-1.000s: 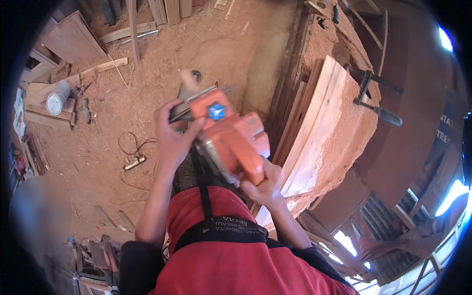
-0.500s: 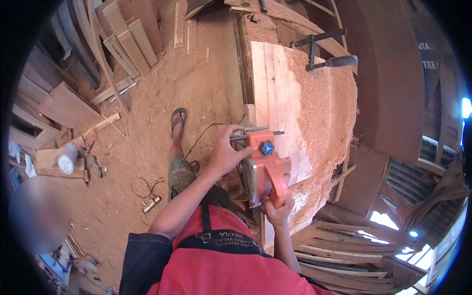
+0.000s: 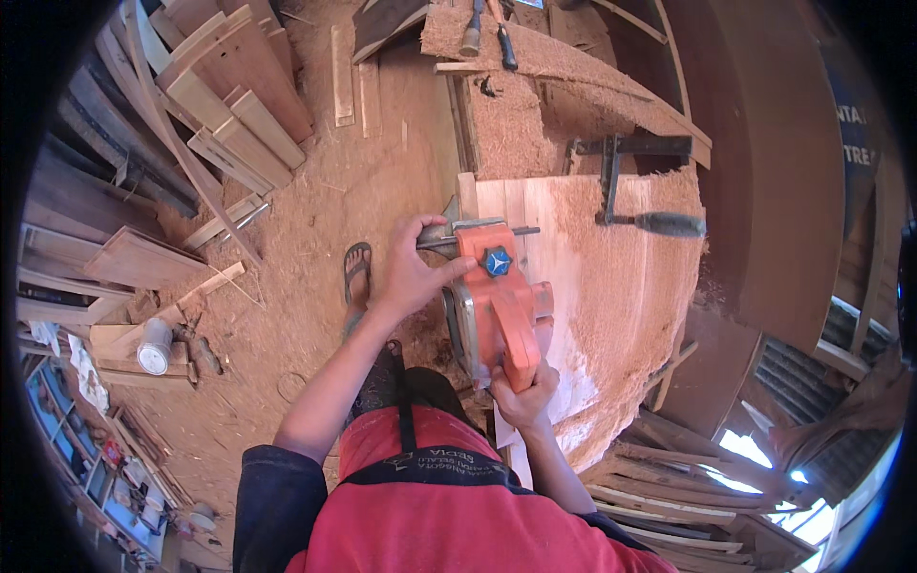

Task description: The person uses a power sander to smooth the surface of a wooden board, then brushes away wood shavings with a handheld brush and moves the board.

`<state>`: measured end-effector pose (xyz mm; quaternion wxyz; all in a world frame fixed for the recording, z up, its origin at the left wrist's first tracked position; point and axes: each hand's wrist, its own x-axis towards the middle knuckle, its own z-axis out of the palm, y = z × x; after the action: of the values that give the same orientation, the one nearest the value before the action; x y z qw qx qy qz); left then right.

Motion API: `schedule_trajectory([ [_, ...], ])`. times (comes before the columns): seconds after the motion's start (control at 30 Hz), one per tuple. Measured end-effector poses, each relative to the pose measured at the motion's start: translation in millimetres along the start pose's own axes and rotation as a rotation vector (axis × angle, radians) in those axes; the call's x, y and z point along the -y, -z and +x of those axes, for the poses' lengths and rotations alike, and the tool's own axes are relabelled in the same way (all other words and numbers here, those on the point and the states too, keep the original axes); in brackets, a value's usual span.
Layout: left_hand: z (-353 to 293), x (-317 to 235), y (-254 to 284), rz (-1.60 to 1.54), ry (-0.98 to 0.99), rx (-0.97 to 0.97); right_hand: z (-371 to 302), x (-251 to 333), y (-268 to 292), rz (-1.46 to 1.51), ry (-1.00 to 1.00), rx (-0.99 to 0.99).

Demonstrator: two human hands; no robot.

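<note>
An orange electric planer (image 3: pixel 514 320) with a blue front knob (image 3: pixel 496 262) sits on a pale wooden board (image 3: pixel 597 286), along its left edge. My left hand (image 3: pixel 413 272) holds the planer's front left, with fingers round the metal side fence and the thumb reaching toward the orange body. Around the rear handle, my right hand (image 3: pixel 527 393) is closed. Shavings cover much of the board's right side. The planer's sole and blade are hidden beneath it. A dark screw clamp (image 3: pixel 609 186) with a grey handle grips near the board's far end.
Two handled tools, one black-handled (image 3: pixel 505 48), lie beyond the clamp on a shaving-covered plank. Planks (image 3: pixel 253 134) are stacked at the far left. A white can (image 3: pixel 155 349) stands on the left floor. A sandalled foot (image 3: pixel 357 272) shows beside the bench.
The planer has moved forward along the board, closer to its far end, with both hands still on it. My view has shifted, so the clamp and far tools appear lower.
</note>
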<state>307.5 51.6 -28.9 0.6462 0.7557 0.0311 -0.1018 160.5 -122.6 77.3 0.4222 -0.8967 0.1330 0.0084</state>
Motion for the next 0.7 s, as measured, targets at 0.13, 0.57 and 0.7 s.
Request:
schedule_trajectory([
  [0.13, 49.2, 1.4, 11.8, 0.005, -0.021, 0.001, 44.0, 12.9, -12.5, 0.023, -0.015, 0.007],
  [0.57, 119.5, -11.0, 26.1, 0.013, -0.011, -0.007, 111.7, 32.5, -24.4, -0.002, -0.038, 0.025],
  [0.7, 125.9, -13.3, 28.7, -0.016, 0.013, 0.020, 117.8, 36.8, -25.7, -0.018, -0.019, 0.018],
])
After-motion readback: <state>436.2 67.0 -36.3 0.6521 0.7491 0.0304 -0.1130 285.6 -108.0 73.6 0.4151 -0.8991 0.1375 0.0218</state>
